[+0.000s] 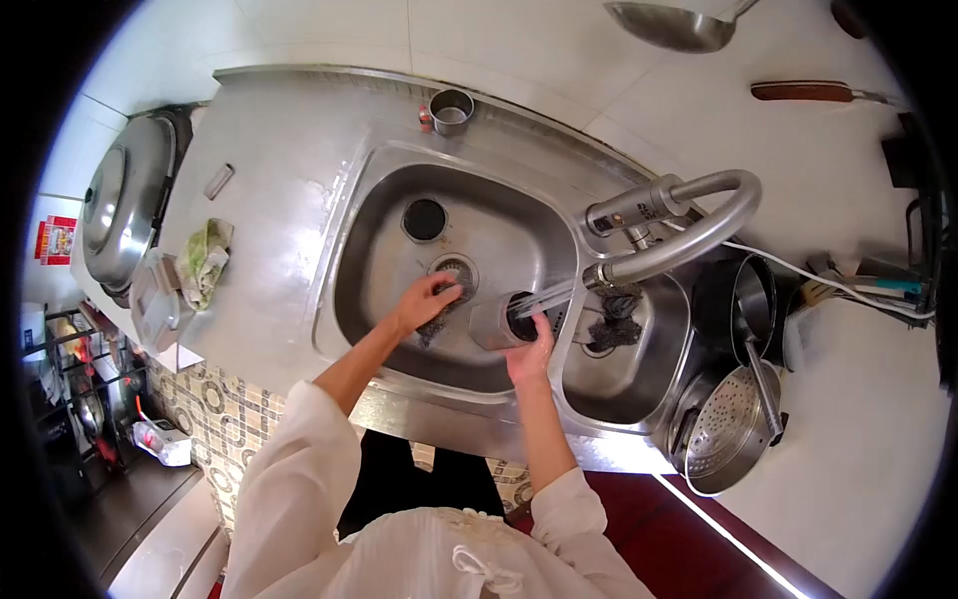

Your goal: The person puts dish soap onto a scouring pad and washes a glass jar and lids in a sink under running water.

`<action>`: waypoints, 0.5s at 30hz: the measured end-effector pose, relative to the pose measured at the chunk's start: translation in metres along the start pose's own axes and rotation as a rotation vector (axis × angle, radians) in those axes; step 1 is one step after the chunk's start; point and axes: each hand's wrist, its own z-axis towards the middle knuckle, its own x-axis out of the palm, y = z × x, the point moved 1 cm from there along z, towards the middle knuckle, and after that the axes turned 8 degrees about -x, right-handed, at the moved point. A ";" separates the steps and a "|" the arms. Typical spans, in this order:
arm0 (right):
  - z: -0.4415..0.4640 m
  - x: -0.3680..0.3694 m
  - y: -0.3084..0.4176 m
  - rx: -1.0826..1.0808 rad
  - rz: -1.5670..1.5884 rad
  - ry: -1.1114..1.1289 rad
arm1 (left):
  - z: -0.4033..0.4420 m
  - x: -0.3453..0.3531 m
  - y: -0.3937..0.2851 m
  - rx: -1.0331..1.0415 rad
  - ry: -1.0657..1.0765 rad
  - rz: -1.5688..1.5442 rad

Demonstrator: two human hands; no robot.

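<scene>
My right hand [531, 351] grips a clear cup-like container [489, 323] with a dark round end, tilted in the larger basin of the steel sink [374, 230]. Water from the curved faucet [639, 265] runs over the container. Close to the drain [455, 268], my left hand [425, 302] hovers with its fingers bent and a little apart; I see nothing held in it. Dark, stringy material [431, 329] lies just below that hand. A black round lid-like piece [424, 220] rests at the back left of the same basin.
Dark mesh-like clumps [614, 327] lie in the smaller basin. A small metal cup [451, 112] stands behind the sink. On the left are a green-and-white cloth [205, 265] and a large lidded pot [128, 205]. A steamer pan [723, 429] and black pot [720, 299] crowd the right.
</scene>
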 end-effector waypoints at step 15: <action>-0.030 0.027 -0.003 0.082 0.017 0.095 | -0.017 0.008 -0.083 -0.161 0.502 -0.390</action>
